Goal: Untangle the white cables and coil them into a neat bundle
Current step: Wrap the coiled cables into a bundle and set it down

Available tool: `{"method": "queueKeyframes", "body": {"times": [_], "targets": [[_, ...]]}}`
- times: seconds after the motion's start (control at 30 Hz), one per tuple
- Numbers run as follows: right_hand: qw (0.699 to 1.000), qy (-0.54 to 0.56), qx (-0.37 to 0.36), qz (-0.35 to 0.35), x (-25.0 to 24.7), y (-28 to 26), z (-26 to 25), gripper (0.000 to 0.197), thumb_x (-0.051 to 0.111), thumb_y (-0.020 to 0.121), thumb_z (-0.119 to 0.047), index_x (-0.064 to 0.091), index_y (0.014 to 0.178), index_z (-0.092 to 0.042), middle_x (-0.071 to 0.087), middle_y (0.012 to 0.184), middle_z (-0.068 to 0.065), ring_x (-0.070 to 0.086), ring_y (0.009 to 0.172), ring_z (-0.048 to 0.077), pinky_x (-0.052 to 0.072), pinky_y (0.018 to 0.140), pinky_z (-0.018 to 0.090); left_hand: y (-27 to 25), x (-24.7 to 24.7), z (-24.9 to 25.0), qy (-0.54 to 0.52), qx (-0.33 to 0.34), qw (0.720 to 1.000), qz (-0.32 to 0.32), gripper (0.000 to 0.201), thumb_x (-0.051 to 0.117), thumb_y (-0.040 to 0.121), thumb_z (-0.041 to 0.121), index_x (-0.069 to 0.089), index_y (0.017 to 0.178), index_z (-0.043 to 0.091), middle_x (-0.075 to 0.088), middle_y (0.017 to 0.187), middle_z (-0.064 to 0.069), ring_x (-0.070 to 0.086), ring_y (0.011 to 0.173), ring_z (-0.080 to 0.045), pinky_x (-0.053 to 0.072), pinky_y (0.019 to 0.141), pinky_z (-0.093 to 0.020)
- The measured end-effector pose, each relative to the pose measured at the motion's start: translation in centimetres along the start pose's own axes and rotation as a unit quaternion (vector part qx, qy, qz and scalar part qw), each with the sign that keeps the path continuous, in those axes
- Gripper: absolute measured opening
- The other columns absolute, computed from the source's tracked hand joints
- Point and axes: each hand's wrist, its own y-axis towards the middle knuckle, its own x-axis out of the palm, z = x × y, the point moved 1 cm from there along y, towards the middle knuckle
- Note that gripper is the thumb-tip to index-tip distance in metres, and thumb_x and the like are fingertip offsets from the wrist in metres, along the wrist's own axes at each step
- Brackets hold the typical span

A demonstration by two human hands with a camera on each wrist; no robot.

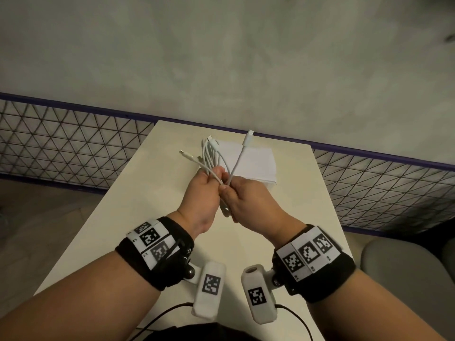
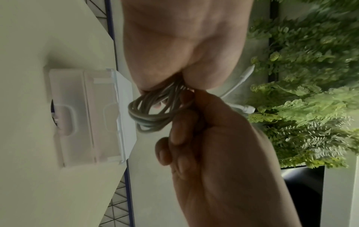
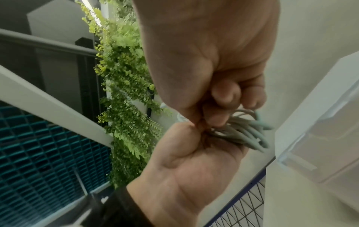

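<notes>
Cables mostly gathered into loops, gripped by both hands, left hand and right hand; connector ends loose, bundle unfinished.

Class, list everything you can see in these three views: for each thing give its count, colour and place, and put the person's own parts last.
white cables: one bundle, count unclear, white, held above the table in both hands, plug ends sticking out
table: one, cream, under the hands
box: one, white with clear lid, on the table's far end
mesh fence: grey with purple rail, behind the table
ferns: green, beside the table
left hand: grips the cables
right hand: grips the cables
wristbands: two, black with markers
</notes>
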Motion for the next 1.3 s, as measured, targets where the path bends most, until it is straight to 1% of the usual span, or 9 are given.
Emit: {"method": "queueKeyframes", "body": {"times": [0.13, 0.47, 0.6, 0.7, 0.9, 0.97, 1.1, 1.23, 1.3], "targets": [[0.99, -0.142, 0.008, 0.023, 0.6, 0.0, 0.3, 0.036, 0.029, 0.096, -0.038, 0.054, 0.089, -0.014, 0.07, 0.081, 0.009, 0.063, 0.074, 0.032, 0.051, 0.066, 0.04, 0.2, 0.1, -0.4, -0.01, -0.024, 1.0, -0.001, 0.021, 0.039, 0.098, 0.018, 0.057, 0.089, 0.012, 0.058, 0.086, -0.01, 0.055, 0.083, -0.018, 0.046, 0.08, -0.03], [0.978, -0.206, 0.008, 0.006, 0.4, 0.2, 0.9, 0.045, 0.026, 0.099, -0.033, 0.033, 0.139, -0.015, 0.069, 0.101, 0.013, 0.064, 0.085, 0.035, 0.039, 0.06, 0.033, 0.5, 0.3, -0.1, -0.091, -0.071, 0.992, -0.058, 0.03, 0.034, 0.094, -0.003, 0.056, 0.115, 0.002, 0.064, 0.089, -0.007, 0.063, 0.082, -0.013, 0.052, 0.065, -0.022], [0.979, -0.204, 0.02, 0.006, -0.2, 0.3, 0.4, 0.031, 0.03, 0.097, -0.028, 0.052, 0.106, -0.009, 0.065, 0.094, 0.016, 0.061, 0.084, 0.036, 0.032, 0.062, 0.032, 0.8, 0.3, 0.4, -0.2, -0.092, 0.972, -0.081, 0.035, 0.031, 0.09, -0.009, 0.061, 0.101, 0.005, 0.064, 0.093, -0.008, 0.064, 0.084, -0.012, 0.054, 0.074, -0.023], [0.979, -0.202, 0.031, 0.005, 0.0, 0.3, 0.3, 0.022, 0.032, 0.095, -0.029, 0.044, 0.084, -0.015, 0.063, 0.084, 0.014, 0.057, 0.074, 0.035, 0.034, 0.06, 0.033, 0.9, 0.0, 0.3, -0.237, -0.113, 0.961, -0.083, 0.039, 0.033, 0.085, -0.011, 0.059, 0.112, 0.002, 0.062, 0.1, -0.01, 0.062, 0.091, -0.015, 0.052, 0.08, -0.027], [0.967, -0.253, 0.022, -0.014, 0.5, 0.0, 0.6, 0.029, 0.032, 0.097, -0.023, 0.056, 0.102, -0.007, 0.068, 0.092, 0.015, 0.064, 0.082, 0.036, 0.047, 0.061, 0.036, 0.5, -0.2, -0.4, -0.256, -0.15, 0.948, -0.112, 0.038, 0.038, 0.07, -0.006, 0.062, 0.099, 0.003, 0.059, 0.091, -0.008, 0.057, 0.084, -0.016, 0.045, 0.086, -0.029], [0.959, -0.283, 0.01, -0.025, 0.6, 0.0, 0.4, 0.026, 0.037, 0.096, -0.021, 0.055, 0.106, -0.006, 0.068, 0.091, 0.014, 0.065, 0.081, 0.036, 0.05, 0.061, 0.036, 0.3, 0.1, -0.3, -0.232, -0.141, 0.955, -0.123, 0.02, 0.049, 0.083, -0.001, 0.061, 0.098, 0.004, 0.06, 0.087, -0.005, 0.058, 0.081, -0.012, 0.047, 0.087, -0.028], [0.955, -0.295, 0.029, -0.004, 0.9, -0.1, 0.8, 0.032, 0.032, 0.096, -0.029, 0.051, 0.112, -0.008, 0.067, 0.091, 0.012, 0.064, 0.079, 0.036, 0.037, 0.056, 0.033, 0.9, 0.1, -0.6, -0.245, -0.149, 0.953, -0.093, 0.025, 0.045, 0.095, 0.029, 0.06, 0.103, 0.011, 0.061, 0.092, 0.0, 0.056, 0.078, -0.007, 0.046, 0.091, -0.027], [0.953, -0.3, -0.035, 0.022, 1.3, -1.0, 0.8, 0.045, 0.028, 0.098, -0.038, 0.042, 0.129, -0.009, 0.066, 0.099, 0.012, 0.063, 0.084, 0.035, 0.035, 0.059, 0.033, 1.4, -0.3, -1.1, -0.227, -0.164, 0.957, -0.07, 0.027, 0.045, 0.095, 0.033, 0.059, 0.102, 0.011, 0.055, 0.08, 0.003, 0.053, 0.076, -0.007, 0.046, 0.087, -0.026], [0.969, -0.238, -0.058, 0.016, 0.8, -1.3, 0.7, 0.044, 0.04, 0.093, -0.045, 0.052, 0.117, -0.011, 0.065, 0.089, 0.008, 0.061, 0.076, 0.03, 0.037, 0.059, 0.032, 1.7, -0.7, -1.0, -0.232, -0.161, 0.958, -0.052, 0.028, 0.043, 0.095, 0.036, 0.059, 0.099, 0.012, 0.053, 0.07, 0.004, 0.056, 0.073, -0.01, 0.048, 0.08, -0.028]]}}
